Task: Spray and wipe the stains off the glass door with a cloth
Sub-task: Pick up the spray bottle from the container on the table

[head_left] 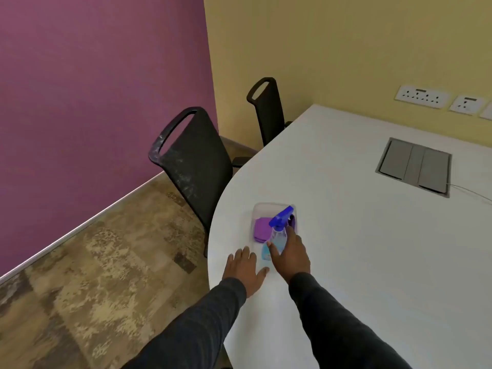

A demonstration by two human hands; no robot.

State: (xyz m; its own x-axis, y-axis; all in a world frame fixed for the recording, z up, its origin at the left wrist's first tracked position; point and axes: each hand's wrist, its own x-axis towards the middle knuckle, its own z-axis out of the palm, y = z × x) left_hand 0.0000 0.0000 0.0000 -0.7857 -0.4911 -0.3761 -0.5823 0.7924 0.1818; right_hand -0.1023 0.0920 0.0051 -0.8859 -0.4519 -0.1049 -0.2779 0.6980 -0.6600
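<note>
A clear spray bottle (277,237) with a blue trigger head and pale blue liquid stands in a clear plastic tray (259,209) near the white table's rounded left edge. A folded purple cloth (261,229) lies in the tray just left of the bottle. My right hand (291,253) grips the bottle's body, thumb on its left side and a finger up by the neck. Beside the tray's near end, my left hand (243,267) rests flat on the table with fingers spread. The glass door is out of view.
The white table (359,235) has a grey cable hatch (415,166) at the right and a thin cable beside it. Two black mesh chairs (194,161) stand at its left edge. Wall sockets (423,96) sit on the yellow wall; a purple wall and patterned floor lie left.
</note>
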